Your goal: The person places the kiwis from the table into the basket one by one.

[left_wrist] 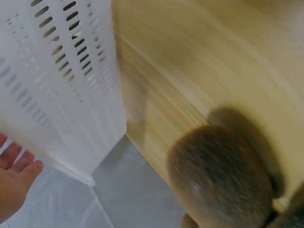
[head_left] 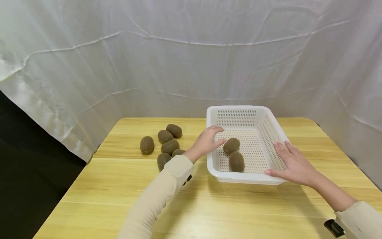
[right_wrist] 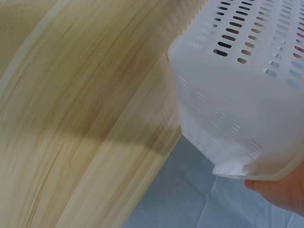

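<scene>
A white perforated plastic basket point(head_left: 244, 177) stands on the table with two brown kiwis inside, one kiwi point(head_left: 231, 146) touching the other kiwi point(head_left: 236, 162). My left hand point(head_left: 207, 141) reaches over the basket's left rim, thumb and fingers apart, fingertips beside the farther kiwi and nothing held. In the left wrist view, the left hand point(left_wrist: 16, 178) shows at the basket's rim. With fingers spread and fairly straight, my right hand point(head_left: 293, 164) rests over the near right corner, its thumb on the front rim. That thumb point(right_wrist: 270, 190) shows beneath the rim in the right wrist view.
Several more kiwis lie left of the basket on the wooden table point(head_left: 104, 199), among them a single kiwi point(head_left: 147, 145) set apart. My left sleeve point(head_left: 161, 192) partly covers the nearest ones. A pale curtain point(head_left: 191, 66) hangs behind the table.
</scene>
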Demonstrator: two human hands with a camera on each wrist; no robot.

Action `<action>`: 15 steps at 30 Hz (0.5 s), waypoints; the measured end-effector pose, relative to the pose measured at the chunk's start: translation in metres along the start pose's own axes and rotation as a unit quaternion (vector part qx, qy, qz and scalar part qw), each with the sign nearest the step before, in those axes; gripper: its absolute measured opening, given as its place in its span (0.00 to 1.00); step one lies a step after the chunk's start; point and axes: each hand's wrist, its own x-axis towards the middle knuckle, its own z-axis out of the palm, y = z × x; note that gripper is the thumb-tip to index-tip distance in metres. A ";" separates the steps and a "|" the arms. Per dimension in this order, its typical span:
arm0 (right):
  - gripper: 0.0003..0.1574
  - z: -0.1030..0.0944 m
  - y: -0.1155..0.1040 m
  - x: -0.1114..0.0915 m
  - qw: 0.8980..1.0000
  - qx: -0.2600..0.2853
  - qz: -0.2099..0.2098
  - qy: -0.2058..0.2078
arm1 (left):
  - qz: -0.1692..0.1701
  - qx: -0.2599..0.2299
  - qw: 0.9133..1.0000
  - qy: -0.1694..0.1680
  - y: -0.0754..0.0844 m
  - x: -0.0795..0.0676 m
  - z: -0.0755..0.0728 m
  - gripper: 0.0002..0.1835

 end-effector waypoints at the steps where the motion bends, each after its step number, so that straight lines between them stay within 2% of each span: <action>1: 0.66 0.000 0.000 0.000 1.000 0.000 0.000 0.000 | 0.005 -0.002 1.000 0.009 -0.002 -0.002 -0.002 0.23; 3: 0.66 -0.001 0.000 0.000 1.000 0.004 0.001 -0.001 | 0.008 -0.005 1.000 0.020 -0.006 -0.007 -0.006 0.24; 9: 0.65 0.000 0.001 0.000 1.000 0.002 -0.001 0.002 | -0.014 -0.026 0.999 0.029 -0.015 -0.023 -0.014 0.26; 15: 0.65 0.000 0.001 0.000 1.000 0.002 -0.006 0.004 | -0.018 -0.043 0.998 0.042 -0.025 -0.039 -0.021 0.25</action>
